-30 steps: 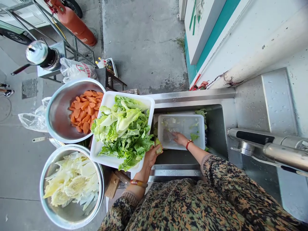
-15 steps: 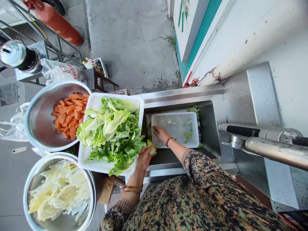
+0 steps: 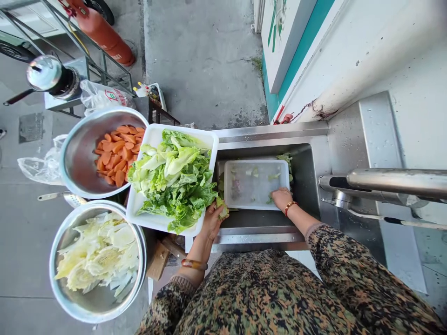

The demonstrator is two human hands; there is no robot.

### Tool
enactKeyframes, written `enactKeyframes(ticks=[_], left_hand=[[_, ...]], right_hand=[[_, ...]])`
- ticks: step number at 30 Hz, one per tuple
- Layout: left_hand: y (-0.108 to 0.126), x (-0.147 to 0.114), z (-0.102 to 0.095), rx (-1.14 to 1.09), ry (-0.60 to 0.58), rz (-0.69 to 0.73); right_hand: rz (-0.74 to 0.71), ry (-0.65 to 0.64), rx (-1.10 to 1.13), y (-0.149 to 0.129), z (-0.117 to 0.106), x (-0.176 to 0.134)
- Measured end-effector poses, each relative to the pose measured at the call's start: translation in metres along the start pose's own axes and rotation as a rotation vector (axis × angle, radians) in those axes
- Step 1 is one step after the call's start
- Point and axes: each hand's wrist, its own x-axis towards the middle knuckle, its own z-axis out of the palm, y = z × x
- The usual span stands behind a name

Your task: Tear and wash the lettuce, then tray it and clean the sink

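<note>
My left hand [image 3: 211, 223] is closed around a small yellowish-green lettuce piece [image 3: 222, 208], just beside the white tray [image 3: 134, 217] heaped with green lettuce leaves [image 3: 174, 174]. In the sink, a shallow white plastic tray [image 3: 251, 204] holds water and a few floating bits of leaf. My right hand [image 3: 281, 199] reaches into its near right corner, fingers curled together on a green leaf scrap [image 3: 270, 200]. Part of that scrap is hidden by the fingers.
A metal bowl of sliced carrots [image 3: 118, 151] and a bowl of pale cabbage [image 3: 98, 260] stand to the left. The steel sink [image 3: 303, 186] holds more leaves behind the tray. A faucet [image 3: 349, 186] juts in at right. Beyond are a pot [image 3: 45, 72] and a red gas cylinder [image 3: 104, 35].
My right hand has moved from the left end of the sink tray to its right corner and closed on a leaf scrap. My left hand keeps hold of the lettuce piece. The view has shifted slightly.
</note>
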Motion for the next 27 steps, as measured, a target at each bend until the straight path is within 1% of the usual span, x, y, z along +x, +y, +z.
enactKeyframes(ticks=[2, 3, 5, 7, 9, 10, 11, 12, 14, 15, 16, 18, 19, 20, 21, 22, 25, 27], left_hand=[[0.002, -0.009, -0.001, 0.011, -0.02, 0.011], [0.003, -0.015, -0.001, 0.016, -0.035, 0.014], [0.003, -0.025, 0.001, 0.027, -0.092, 0.017], [0.001, -0.035, 0.006, 0.029, -0.183, 0.011], [-0.002, -0.043, 0.011, 0.011, -0.263, 0.001], [-0.004, -0.046, 0.012, -0.003, -0.281, -0.003], [-0.006, -0.048, 0.012, -0.02, -0.275, -0.002], [-0.008, -0.049, 0.01, -0.035, -0.248, 0.006], [-0.009, -0.048, 0.001, -0.056, -0.138, 0.04], [-0.009, -0.047, -0.005, -0.066, -0.073, 0.06], [-0.009, -0.047, -0.012, -0.076, -0.009, 0.081], [-0.009, -0.046, -0.026, -0.098, 0.077, 0.104], [-0.01, -0.046, -0.031, -0.106, 0.095, 0.106], [-0.011, -0.047, -0.035, -0.113, 0.103, 0.101], [-0.012, -0.048, -0.038, -0.119, 0.111, 0.095], [-0.013, -0.049, -0.039, -0.125, 0.117, 0.087], [-0.014, -0.052, -0.039, -0.155, 0.133, 0.079], [-0.013, -0.052, -0.038, -0.17, 0.139, 0.071]], right_hand=[[-0.01, 0.027, 0.021, -0.01, -0.002, -0.003], [-0.015, 0.053, 0.071, -0.017, -0.004, -0.005], [-0.043, 0.099, 0.263, -0.037, -0.007, -0.009], [-0.092, 0.103, 0.552, -0.065, -0.005, -0.015], [-0.161, 0.039, 0.787, -0.098, 0.002, -0.023], [-0.195, -0.005, 0.866, -0.113, 0.006, -0.028], [-0.227, -0.057, 0.931, -0.125, 0.011, -0.031], [-0.256, -0.113, 0.982, -0.135, 0.015, -0.033], [-0.297, -0.203, 1.011, -0.141, 0.019, -0.033], [-0.303, -0.222, 0.951, -0.139, 0.019, -0.031], [-0.299, -0.227, 0.807, -0.134, 0.019, -0.027], [-0.268, -0.22, 0.385, -0.122, 0.02, -0.018], [-0.251, -0.228, 0.188, -0.116, 0.021, -0.013], [-0.241, -0.251, 0.039, -0.111, 0.024, -0.008], [-0.237, -0.281, -0.05, -0.108, 0.027, -0.004], [-0.235, -0.309, -0.088, -0.106, 0.031, -0.001], [-0.245, -0.352, -0.143, -0.101, 0.04, 0.004], [-0.261, -0.369, -0.173, -0.094, 0.039, 0.002]])
